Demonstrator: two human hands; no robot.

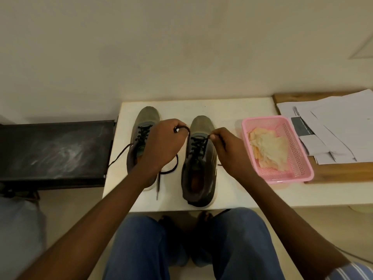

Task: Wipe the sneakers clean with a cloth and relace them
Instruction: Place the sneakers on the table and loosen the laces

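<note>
Two sneakers side by side on the white table, toes pointing away. Left hand over the left sneaker, fingers curled, pinching one end of the right sneaker's lace. Right hand pinches the other end. Cloth lies in the pink basket, right of the sneakers.

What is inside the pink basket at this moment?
The pink basket holds a crumpled pale cloth with orange-tinted folds, lying toward its left side. The basket floor beneath the cloth is covered, so anything under it cannot be seen.
</note>
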